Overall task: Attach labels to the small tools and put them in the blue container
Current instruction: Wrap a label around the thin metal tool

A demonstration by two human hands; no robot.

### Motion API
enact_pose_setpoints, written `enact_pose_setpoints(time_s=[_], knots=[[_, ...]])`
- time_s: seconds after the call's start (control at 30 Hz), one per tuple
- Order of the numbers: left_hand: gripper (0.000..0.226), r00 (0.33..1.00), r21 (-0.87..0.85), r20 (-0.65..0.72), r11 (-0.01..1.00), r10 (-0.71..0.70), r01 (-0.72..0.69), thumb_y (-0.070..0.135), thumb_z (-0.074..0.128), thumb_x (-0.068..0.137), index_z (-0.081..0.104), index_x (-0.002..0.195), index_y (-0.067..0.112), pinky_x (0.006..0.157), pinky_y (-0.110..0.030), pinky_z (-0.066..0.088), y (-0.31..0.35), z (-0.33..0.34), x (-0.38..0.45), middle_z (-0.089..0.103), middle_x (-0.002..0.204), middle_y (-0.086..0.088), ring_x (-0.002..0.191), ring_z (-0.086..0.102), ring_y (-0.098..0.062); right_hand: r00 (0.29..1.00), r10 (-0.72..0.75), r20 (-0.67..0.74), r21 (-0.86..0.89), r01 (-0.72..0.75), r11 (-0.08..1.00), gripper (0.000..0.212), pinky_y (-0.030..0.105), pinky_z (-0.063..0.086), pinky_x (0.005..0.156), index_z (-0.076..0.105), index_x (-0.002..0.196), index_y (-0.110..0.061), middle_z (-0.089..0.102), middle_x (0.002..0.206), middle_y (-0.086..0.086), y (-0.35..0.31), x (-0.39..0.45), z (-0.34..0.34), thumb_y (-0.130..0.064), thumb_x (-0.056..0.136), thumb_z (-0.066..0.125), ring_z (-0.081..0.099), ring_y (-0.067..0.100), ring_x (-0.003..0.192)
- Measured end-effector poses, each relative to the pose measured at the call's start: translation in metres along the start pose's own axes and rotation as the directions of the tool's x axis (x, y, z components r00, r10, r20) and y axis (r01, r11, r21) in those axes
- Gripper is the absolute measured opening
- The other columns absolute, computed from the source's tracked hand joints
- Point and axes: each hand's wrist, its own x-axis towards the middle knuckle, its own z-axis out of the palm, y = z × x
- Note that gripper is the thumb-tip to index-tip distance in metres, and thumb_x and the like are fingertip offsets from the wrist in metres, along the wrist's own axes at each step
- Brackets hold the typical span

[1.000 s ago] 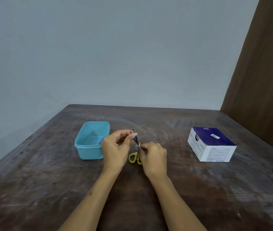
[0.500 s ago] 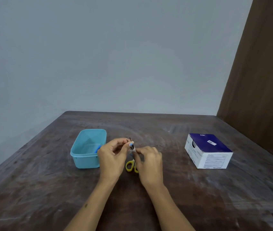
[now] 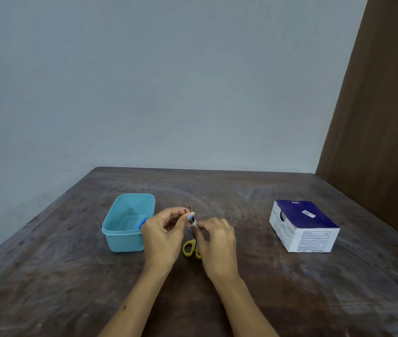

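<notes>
Small scissors with yellow handles [image 3: 189, 248] are held upright between both hands, the dark blade tips [image 3: 189, 208] poking up above my fingers. My left hand [image 3: 162, 235] pinches the blades near the top. My right hand [image 3: 216, 244] pinches a small white label [image 3: 192, 223] against the blades, just below the left thumb. The light blue container [image 3: 122, 239] stands on the table directly left of my left hand, with a blue object [image 3: 142, 222] showing at its right inner wall, partly hidden by my hand.
A dark brown wooden table [image 3: 241, 288] carries everything. A blue and white cardboard box [image 3: 302, 224] sits at the right. A grey wall rises behind the table, and a brown panel [image 3: 382, 117] stands along the right side.
The view tilted up, so everything sits lower in the frame. My right hand rose from the handle area to the blades, its fingers meeting the left fingers at the label.
</notes>
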Motion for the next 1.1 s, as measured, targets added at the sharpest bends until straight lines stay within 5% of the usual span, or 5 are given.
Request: enact_pose_setpoints(time_s=[0.57,0.77,1.1], knots=[[0.022,1.000,-0.038,-0.013,0.999,-0.016,0.015,0.003,0.074,0.074,0.070,0.072,0.025,0.075,-0.036,0.058,0.0029,0.0006,-0.0003,0.072,0.068,0.009,0.072,0.071,-0.015,0.995,0.092,0.028,-0.115,-0.088,0.989,0.016,0.032,0.035,0.087,0.071,0.094,-0.022,0.067,0.092,-0.003,0.0023,-0.0010,-0.0024,-0.026,0.091,0.056,0.053,0.018,0.095],[0.022,0.999,-0.086,-0.006,0.995,-0.046,0.046,0.001,0.073,0.075,0.069,0.072,0.023,0.073,-0.037,0.059,0.0027,0.0010,-0.0008,0.072,0.066,0.010,0.069,0.070,-0.015,1.000,-0.018,-0.012,-0.045,0.017,0.999,0.009,0.029,0.032,0.077,0.072,0.089,-0.019,0.066,0.085,-0.001,-0.0016,-0.0001,-0.0014,-0.021,0.086,0.064,0.053,0.020,0.086],[0.022,0.998,-0.057,-0.060,0.998,0.009,-0.012,0.007,0.073,0.076,0.070,0.076,0.028,0.074,-0.031,0.058,0.0089,-0.0039,-0.0016,0.072,0.071,0.010,0.075,0.070,-0.013,0.988,0.151,0.030,-0.187,-0.143,0.972,0.016,0.033,0.036,0.086,0.071,0.094,-0.023,0.067,0.094,-0.002,0.0054,-0.0007,-0.0026,-0.025,0.092,0.055,0.053,0.019,0.095]])
